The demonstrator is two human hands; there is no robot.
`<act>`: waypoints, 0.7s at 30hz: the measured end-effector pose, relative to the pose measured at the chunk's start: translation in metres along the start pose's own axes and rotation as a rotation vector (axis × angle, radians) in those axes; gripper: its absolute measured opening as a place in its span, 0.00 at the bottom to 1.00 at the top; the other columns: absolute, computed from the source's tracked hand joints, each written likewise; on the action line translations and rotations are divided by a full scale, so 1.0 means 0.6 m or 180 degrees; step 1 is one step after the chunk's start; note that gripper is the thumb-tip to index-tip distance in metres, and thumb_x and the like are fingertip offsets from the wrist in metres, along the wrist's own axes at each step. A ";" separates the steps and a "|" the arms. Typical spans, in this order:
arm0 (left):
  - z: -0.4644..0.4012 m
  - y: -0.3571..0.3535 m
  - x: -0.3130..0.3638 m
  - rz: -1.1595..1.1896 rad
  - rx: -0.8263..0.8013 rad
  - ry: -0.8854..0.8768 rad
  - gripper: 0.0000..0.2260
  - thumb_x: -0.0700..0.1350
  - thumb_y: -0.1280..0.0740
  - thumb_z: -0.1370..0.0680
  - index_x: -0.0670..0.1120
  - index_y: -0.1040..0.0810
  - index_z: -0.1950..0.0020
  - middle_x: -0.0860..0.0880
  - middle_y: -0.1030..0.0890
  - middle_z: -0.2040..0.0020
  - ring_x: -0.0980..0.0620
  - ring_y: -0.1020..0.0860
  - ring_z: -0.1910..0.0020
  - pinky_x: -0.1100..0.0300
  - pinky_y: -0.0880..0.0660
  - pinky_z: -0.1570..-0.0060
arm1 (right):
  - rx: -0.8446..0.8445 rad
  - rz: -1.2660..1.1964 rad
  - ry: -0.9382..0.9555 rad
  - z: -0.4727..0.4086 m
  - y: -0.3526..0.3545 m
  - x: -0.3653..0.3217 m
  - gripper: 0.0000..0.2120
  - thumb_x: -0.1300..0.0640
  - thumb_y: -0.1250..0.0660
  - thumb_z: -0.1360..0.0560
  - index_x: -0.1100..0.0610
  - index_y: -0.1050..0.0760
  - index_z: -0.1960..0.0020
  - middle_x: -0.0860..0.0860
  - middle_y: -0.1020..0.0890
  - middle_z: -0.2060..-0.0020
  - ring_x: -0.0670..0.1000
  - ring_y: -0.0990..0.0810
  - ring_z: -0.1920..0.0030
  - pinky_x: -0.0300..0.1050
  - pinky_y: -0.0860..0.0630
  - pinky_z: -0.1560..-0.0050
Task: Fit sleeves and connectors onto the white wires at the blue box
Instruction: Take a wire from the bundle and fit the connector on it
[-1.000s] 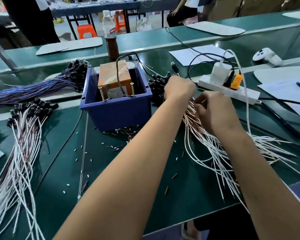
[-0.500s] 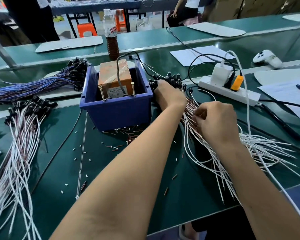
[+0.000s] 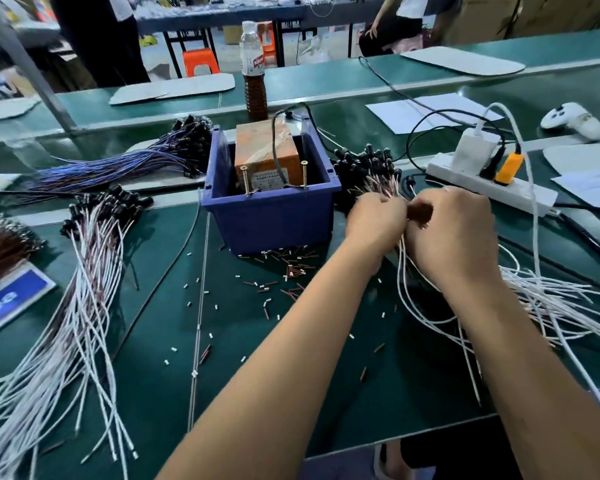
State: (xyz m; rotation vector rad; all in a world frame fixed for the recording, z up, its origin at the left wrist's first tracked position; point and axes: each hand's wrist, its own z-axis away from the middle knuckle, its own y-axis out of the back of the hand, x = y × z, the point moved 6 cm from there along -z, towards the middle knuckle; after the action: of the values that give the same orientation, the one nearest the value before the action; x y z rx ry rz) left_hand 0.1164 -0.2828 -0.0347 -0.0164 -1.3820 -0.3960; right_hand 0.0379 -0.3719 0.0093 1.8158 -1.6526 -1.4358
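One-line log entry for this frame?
stage: sorting | left hand: grips white wires | right hand: grips same bundle | site: beside blue box

Even overhead light, bright enough; I see soft sheen on the green counter [image 3: 160,341] and only faint shadows under the box [image 3: 274,220]. Wide-angle bend curves the far edges. Both hands [image 3: 376,216] look slightly motion-smeared; the background is soft, and the forearms nearest me are smooth and low in detail.

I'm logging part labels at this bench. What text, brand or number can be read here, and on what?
No text can be read.
Orange carton in the blue box: printed label, too blurred.
Bottle: red-and-white label, too small.
Blue card at the left edge: white marks, illegible.
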 end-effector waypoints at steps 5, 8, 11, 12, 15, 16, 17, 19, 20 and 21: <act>0.072 0.098 -0.028 -0.0433 -0.1209 0.0290 0.12 0.43 0.41 0.17 0.44 0.25 0.59 0.48 0.25 0.70 0.55 0.35 0.78 0.67 0.42 0.80 | -0.0114 -0.0570 0.0300 0.017 -0.018 -0.082 0.10 0.64 0.29 0.29 0.53 0.13 0.52 0.52 0.13 0.57 0.54 0.17 0.56 0.44 0.22 0.52; 0.112 0.191 -0.047 -0.1491 -0.1511 0.0245 0.12 0.40 0.40 0.19 0.43 0.20 0.57 0.48 0.20 0.68 0.54 0.32 0.75 0.65 0.39 0.77 | -0.0405 -0.0900 0.0606 0.044 -0.052 -0.144 0.08 0.63 0.27 0.28 0.52 0.13 0.53 0.49 0.13 0.59 0.51 0.17 0.57 0.48 0.19 0.50; 0.126 0.303 -0.072 -0.1982 -0.0941 0.0495 0.12 0.39 0.39 0.21 0.44 0.20 0.62 0.48 0.20 0.69 0.49 0.30 0.72 0.65 0.38 0.74 | -0.0815 -0.1166 0.0847 0.077 -0.097 -0.212 0.06 0.61 0.27 0.26 0.51 0.14 0.54 0.47 0.14 0.61 0.49 0.17 0.58 0.48 0.19 0.51; 0.123 0.346 -0.078 -0.2089 -0.0492 0.0557 0.11 0.40 0.37 0.22 0.43 0.19 0.62 0.46 0.19 0.68 0.48 0.28 0.71 0.65 0.37 0.74 | -0.0969 -0.1226 0.0912 0.088 -0.112 -0.233 0.06 0.61 0.27 0.26 0.51 0.14 0.54 0.46 0.14 0.61 0.49 0.17 0.59 0.49 0.18 0.53; 0.123 0.484 -0.090 -0.2527 0.1440 0.0605 0.08 0.42 0.35 0.25 0.40 0.17 0.54 0.39 0.16 0.56 0.41 0.20 0.58 0.58 0.29 0.63 | -0.1469 -0.1186 0.1143 0.120 -0.156 -0.297 0.05 0.58 0.29 0.24 0.51 0.15 0.54 0.48 0.15 0.62 0.52 0.16 0.59 0.50 0.17 0.54; 0.129 0.525 -0.093 -0.2681 0.2027 0.0645 0.09 0.43 0.35 0.26 0.40 0.18 0.51 0.38 0.16 0.51 0.38 0.19 0.52 0.55 0.27 0.57 | -0.1628 -0.1113 0.1216 0.130 -0.170 -0.318 0.04 0.57 0.30 0.24 0.51 0.15 0.54 0.49 0.15 0.62 0.53 0.16 0.59 0.50 0.17 0.54; 0.135 0.558 -0.098 -0.2765 0.2462 0.0725 0.12 0.43 0.34 0.26 0.40 0.20 0.46 0.36 0.18 0.47 0.35 0.20 0.47 0.51 0.25 0.51 | -0.1750 -0.1064 0.1277 0.138 -0.180 -0.337 0.04 0.57 0.30 0.24 0.52 0.16 0.54 0.49 0.15 0.61 0.54 0.16 0.59 0.50 0.17 0.53; 0.142 0.606 -0.111 -0.2805 0.2891 0.1041 0.18 0.45 0.33 0.25 0.38 0.24 0.37 0.34 0.22 0.38 0.33 0.22 0.39 0.46 0.24 0.42 | -0.1927 -0.1037 0.1399 0.152 -0.197 -0.373 0.04 0.56 0.30 0.24 0.53 0.17 0.54 0.51 0.15 0.60 0.57 0.16 0.57 0.51 0.17 0.52; 0.140 0.623 -0.118 -0.2798 0.2925 0.1185 0.20 0.45 0.32 0.24 0.38 0.25 0.35 0.34 0.23 0.36 0.33 0.22 0.38 0.46 0.24 0.40 | -0.1994 -0.1032 0.1444 0.158 -0.203 -0.388 0.04 0.56 0.31 0.24 0.53 0.17 0.54 0.52 0.15 0.59 0.58 0.16 0.56 0.51 0.17 0.51; 0.139 0.636 -0.125 -0.2763 0.2920 0.1248 0.19 0.44 0.32 0.24 0.37 0.24 0.36 0.33 0.22 0.36 0.33 0.22 0.38 0.46 0.24 0.40 | -0.2068 -0.1033 0.1484 0.164 -0.209 -0.403 0.04 0.56 0.31 0.24 0.53 0.17 0.54 0.53 0.15 0.59 0.58 0.16 0.56 0.51 0.17 0.51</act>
State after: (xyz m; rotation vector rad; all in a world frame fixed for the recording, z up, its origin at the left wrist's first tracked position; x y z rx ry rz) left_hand 0.1352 0.1133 -0.0066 1.3752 -1.0105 -0.4067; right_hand 0.0700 -0.0856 -0.0198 1.8600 -0.5913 -1.3125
